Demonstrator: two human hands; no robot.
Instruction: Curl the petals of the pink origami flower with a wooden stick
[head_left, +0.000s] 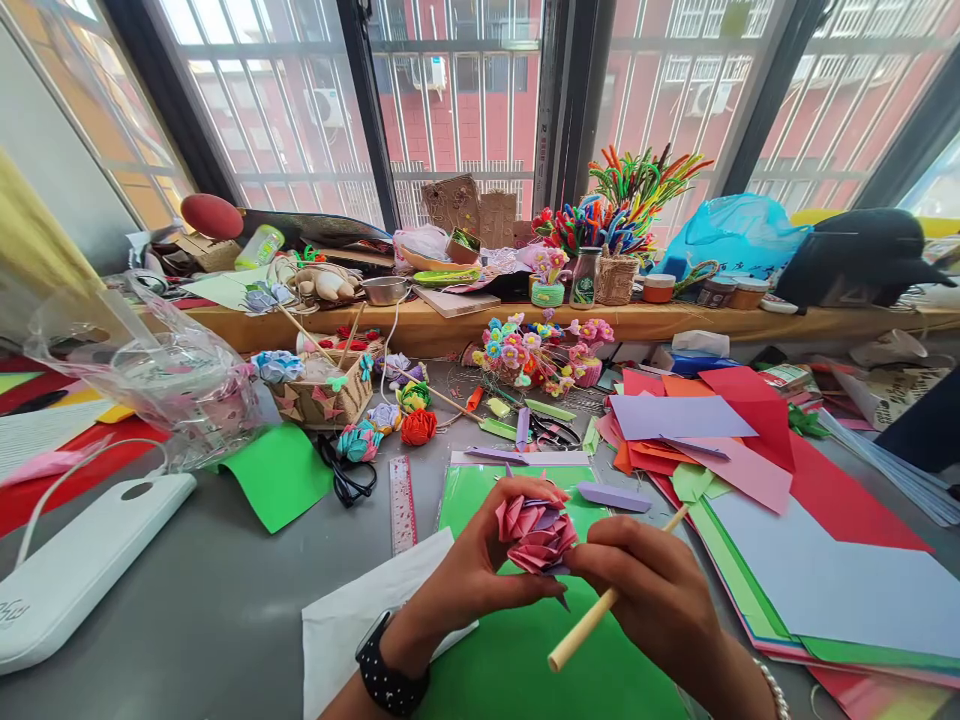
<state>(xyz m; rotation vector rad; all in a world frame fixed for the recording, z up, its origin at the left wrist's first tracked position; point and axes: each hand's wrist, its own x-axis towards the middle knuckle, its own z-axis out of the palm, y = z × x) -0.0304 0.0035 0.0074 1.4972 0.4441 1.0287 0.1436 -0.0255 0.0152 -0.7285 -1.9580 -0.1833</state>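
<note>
A pink and purple folded paper flower (536, 530) is cradled in my left hand (469, 575), with fingers and thumb curved round its side. My right hand (660, 580) is closed on a pale wooden stick (583, 630) that slants across the palm. Its fingertips touch the flower's right edge, where a purple paper petal shows; exactly what they pinch there is hidden. Beneath both hands lies green paper (547, 660). A folded purple paper strip (613, 497) rests just beyond, and a white tissue (375, 610) lies by my left wrist.
Coloured paper sheets (825, 570) are stacked at the right. A ruler (403, 505), scissors (555, 432), finished paper flowers (418, 427) and a basket (322, 400) sit behind. At the left are a white power bank (97, 565) and a plastic-wrapped cup (180, 385). Pipe cleaners (600, 230) stand on the sill.
</note>
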